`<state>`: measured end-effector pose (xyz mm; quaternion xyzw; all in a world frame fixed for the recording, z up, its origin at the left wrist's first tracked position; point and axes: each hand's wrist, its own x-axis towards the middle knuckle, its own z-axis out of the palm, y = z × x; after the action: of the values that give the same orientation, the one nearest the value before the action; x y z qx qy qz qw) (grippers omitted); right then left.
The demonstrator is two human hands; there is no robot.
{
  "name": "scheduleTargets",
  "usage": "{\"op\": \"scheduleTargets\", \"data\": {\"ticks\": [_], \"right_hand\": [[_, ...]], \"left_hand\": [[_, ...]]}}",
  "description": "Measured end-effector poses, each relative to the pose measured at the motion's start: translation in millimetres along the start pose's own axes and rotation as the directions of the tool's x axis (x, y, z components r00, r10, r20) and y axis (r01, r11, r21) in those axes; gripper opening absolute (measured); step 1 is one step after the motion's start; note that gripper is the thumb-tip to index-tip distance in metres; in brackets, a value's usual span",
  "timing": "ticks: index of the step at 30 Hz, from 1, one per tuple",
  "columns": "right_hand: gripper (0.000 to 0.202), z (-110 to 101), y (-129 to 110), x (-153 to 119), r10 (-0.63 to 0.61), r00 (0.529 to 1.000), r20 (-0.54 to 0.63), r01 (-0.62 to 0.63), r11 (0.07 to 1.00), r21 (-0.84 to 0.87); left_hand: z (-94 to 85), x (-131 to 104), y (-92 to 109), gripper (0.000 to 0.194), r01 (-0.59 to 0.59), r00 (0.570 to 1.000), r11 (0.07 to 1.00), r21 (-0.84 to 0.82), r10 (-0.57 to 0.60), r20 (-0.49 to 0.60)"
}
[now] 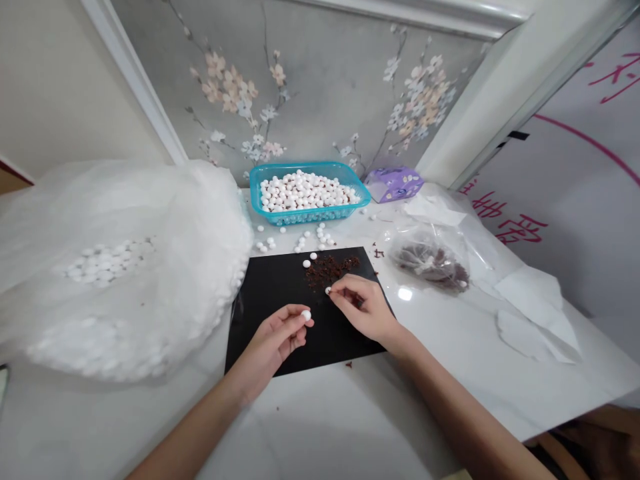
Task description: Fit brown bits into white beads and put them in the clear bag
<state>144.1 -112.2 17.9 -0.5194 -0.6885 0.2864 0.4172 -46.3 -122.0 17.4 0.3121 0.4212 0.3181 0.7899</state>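
Observation:
Between the thumb and fingertips of my left hand (283, 333) is a small white ball (306, 315), held above the black board (270, 283). My right hand (364, 303) is closed in a pinch over the board. At its fingertips shows another small white ball (328, 291), partly covered, with a brownish spot beside it. Just beyond the right hand lies a scatter of small dark brown pieces (330, 269). Two more white balls (307, 264) rest on the board at the left of these pieces.
Behind the board stands a teal basket (260, 215) full of white balls, with loose balls (321, 235) before it. A big translucent bag (170, 200) of balls fills the left. At right are a purple tissue pack (395, 185), a clear bag (430, 260) of brown pieces and white paper (535, 300).

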Motion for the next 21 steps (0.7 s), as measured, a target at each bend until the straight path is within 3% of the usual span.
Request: {"op": "scheduleTargets", "data": {"ticks": [7, 14, 21], "right_hand": [[0.016, 14, -19, -8, -0.016, 0.982, 0.186, -0.034, 0.965, 0.26], [0.014, 19, -23, -12, -0.04, 0.986, 0.162, -0.009, 0.957, 0.288], [0.016, 19, -23, -10, 0.034, 0.977, 0.212, -0.111, 0.925, 0.364]], "left_hand": [[1.6, 0, -2, 0.017, -0.055, 0.998, 0.998, 0.016, 0.055, -0.022], [-1.0, 1, -5, 0.016, -0.064, 0.998, 0.997, 0.044, 0.065, -0.02], [-3.5, 1, -6, 0.016, -0.063, 0.997, 0.996, 0.058, 0.066, -0.051]]}}
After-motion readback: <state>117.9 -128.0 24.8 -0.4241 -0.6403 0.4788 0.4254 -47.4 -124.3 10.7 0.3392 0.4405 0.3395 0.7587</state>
